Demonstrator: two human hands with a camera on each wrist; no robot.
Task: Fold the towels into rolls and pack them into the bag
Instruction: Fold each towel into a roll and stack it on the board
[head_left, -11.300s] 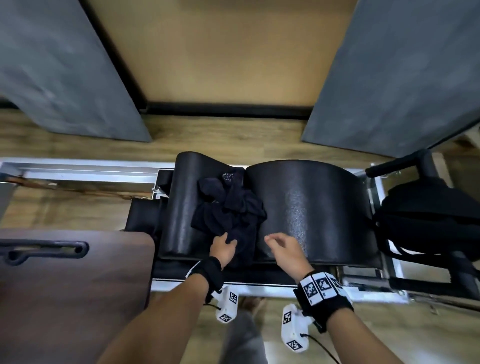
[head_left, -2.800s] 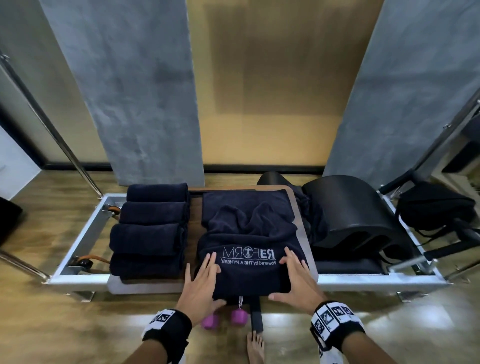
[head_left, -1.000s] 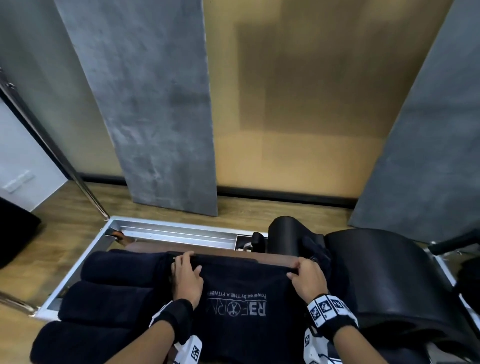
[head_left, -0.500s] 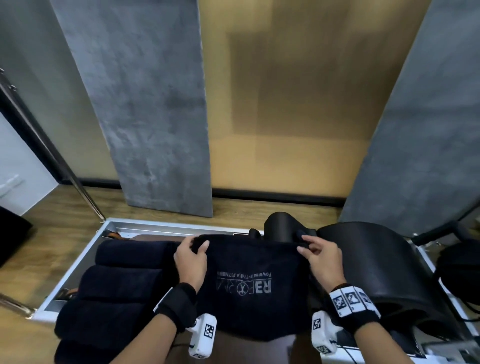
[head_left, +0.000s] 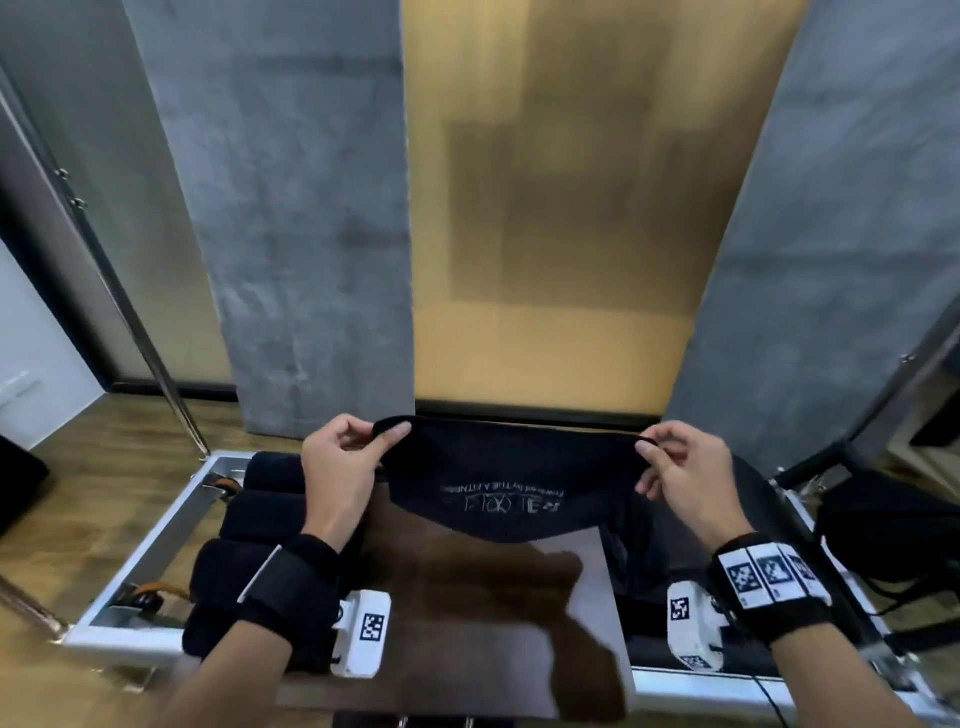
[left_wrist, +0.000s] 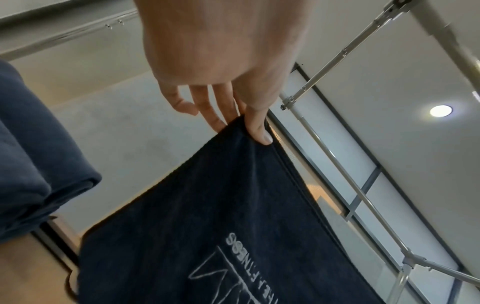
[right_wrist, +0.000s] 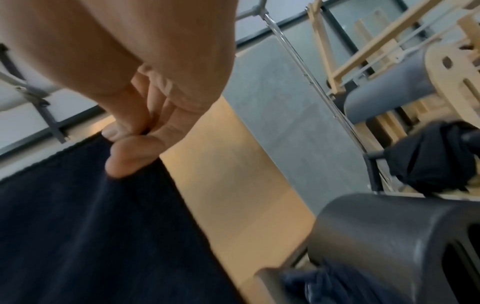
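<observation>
A dark navy towel (head_left: 511, 483) with a pale printed logo hangs in the air above the brown board (head_left: 467, 613). My left hand (head_left: 345, 457) pinches its top left corner and my right hand (head_left: 675, 462) pinches its top right corner. The left wrist view shows my left hand (left_wrist: 246, 125) with thumb and fingers on the towel (left_wrist: 207, 226) edge. In the right wrist view my right hand (right_wrist: 130, 144) nips the towel (right_wrist: 78, 226) corner. Several rolled navy towels (head_left: 249, 525) lie side by side left of the board. A black bag (head_left: 883, 530) hangs at the far right.
A black curved pad (right_wrist: 389, 236) stands right of the board, with more dark cloth (right_wrist: 337, 286) bunched beside it. A metal frame (head_left: 150, 545) rims the bed. Grey wall panels (head_left: 311, 234) and a slanted metal pole (head_left: 130, 322) stand behind; wooden floor lies around.
Both hands have lifted the towel by its far corners off the board and raised it; it now hangs free. The view has tilted back down a little.
</observation>
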